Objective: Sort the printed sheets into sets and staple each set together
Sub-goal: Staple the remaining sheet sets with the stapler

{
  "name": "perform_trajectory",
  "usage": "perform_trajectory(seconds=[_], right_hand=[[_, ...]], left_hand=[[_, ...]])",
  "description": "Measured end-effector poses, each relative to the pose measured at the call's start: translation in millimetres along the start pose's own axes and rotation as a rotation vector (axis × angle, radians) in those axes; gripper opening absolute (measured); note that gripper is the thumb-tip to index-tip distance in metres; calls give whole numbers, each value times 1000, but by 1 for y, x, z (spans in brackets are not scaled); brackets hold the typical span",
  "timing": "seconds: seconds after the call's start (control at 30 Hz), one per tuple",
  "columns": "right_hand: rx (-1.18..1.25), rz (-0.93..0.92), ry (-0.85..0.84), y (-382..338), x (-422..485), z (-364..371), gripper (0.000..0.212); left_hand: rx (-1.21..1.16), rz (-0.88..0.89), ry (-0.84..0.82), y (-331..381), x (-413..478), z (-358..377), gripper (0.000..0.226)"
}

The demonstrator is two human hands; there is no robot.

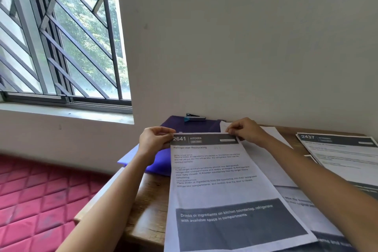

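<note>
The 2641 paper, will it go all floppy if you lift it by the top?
Probably floppy: the 2641 paper looks thin, and the left hand and right hand each pinch a top corner. Likely light, since pinches alone hold it. It may slide over the sheets beneath.

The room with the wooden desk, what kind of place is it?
Probably a room at home: a brown wooden desk under printed white sheets, a metal-barred window, and a red quilted mat beside it.

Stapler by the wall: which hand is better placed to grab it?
Probably the left hand: it pinches a top corner of the sheet slightly nearer the stapler than the right hand does, though both are close.
</note>
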State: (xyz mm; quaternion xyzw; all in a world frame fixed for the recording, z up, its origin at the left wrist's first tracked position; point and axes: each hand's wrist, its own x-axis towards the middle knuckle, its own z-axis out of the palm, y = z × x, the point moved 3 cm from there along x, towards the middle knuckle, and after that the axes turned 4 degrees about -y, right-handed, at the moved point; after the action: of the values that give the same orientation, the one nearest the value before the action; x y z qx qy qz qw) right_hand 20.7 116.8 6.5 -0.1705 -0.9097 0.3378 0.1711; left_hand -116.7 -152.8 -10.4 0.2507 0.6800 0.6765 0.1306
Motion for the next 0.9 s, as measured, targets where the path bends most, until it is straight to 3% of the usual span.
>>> perform_trajectory(seconds=[0.13,0.23,0.33,0.43,0.6,0.9], right_hand=[[-43,80,-95,1,10,-3,4],[-159,83,-39,-5,27,-6,5],[-205,-4,24,-18,56,4,17],[-245,-54,-32,-26,93,28,31],[-320,0,-96,-23,145,64,47],[-426,28,-88,-18,170,90,27]], left_hand=[[19,-5,36,-2,0,2,15],[37,2,56,-1,-2,7,16],[50,17,59,0,-2,10,17],[72,16,58,1,-4,11,14],[43,-3,44,0,-2,11,12],[4,-11,44,-1,2,9,9]])
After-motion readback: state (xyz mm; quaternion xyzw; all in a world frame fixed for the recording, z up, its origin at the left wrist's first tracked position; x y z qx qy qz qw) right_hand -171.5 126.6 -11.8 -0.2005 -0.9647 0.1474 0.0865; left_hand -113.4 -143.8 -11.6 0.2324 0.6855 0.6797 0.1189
